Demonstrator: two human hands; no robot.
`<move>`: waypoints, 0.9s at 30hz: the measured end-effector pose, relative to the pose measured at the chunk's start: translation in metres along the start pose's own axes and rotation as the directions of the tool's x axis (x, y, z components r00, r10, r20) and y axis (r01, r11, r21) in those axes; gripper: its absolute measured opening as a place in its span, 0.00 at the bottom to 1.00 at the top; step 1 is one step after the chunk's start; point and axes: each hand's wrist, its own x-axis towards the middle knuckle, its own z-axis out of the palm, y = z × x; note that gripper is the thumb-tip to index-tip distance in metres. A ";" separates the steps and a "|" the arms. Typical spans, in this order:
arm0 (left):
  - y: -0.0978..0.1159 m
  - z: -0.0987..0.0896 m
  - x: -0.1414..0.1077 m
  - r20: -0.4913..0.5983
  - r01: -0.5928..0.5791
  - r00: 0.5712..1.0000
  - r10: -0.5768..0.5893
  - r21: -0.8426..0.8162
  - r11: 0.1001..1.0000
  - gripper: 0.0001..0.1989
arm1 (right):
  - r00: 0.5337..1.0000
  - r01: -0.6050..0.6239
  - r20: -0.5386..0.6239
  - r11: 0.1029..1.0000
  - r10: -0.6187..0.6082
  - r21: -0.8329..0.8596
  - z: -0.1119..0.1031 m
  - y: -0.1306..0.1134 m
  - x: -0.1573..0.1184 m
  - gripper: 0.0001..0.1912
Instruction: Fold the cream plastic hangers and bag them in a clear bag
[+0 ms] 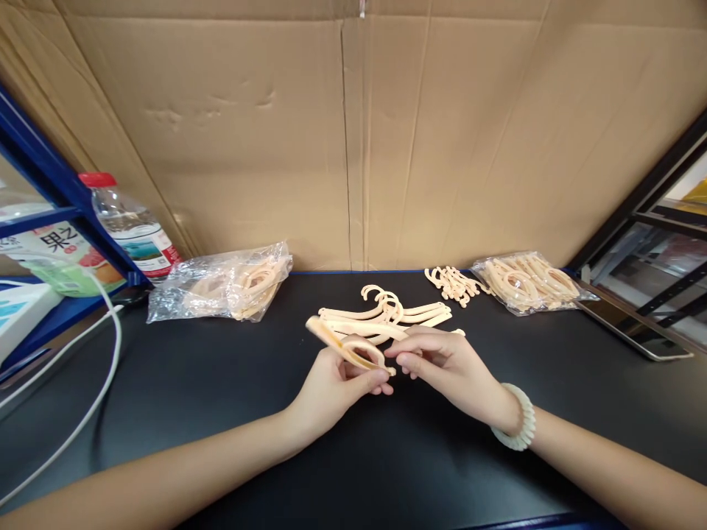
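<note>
Hands close together above tabletop

Creased brown cardboard wall spans the back, vertical seam near center. Black counter sits in front. Blue frame stands left, black frame right.

Hangers, hooks on black table

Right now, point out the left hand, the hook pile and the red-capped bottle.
Left hand (336, 384), head view: near the base of the thumb.
Hook pile (454, 285), head view: middle of the pile.
Red-capped bottle (138, 241), head view: on its label.
</note>
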 end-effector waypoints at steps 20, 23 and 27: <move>0.001 -0.004 0.003 -0.051 -0.017 0.998 0.022 0.090 0.996 0.08 | 0.947 -0.277 0.031 0.759 0.321 0.590 0.003 0.003 0.000 0.08; 0.001 -0.004 0.003 -0.078 -0.034 0.996 0.043 0.109 0.993 0.08 | 0.946 -0.281 0.022 0.788 0.322 0.548 0.005 0.003 -0.001 0.11; 0.001 -0.005 0.003 -0.057 -0.046 0.997 0.052 0.094 0.995 0.09 | 0.940 -0.303 0.029 0.794 0.340 0.526 0.007 0.006 -0.001 0.12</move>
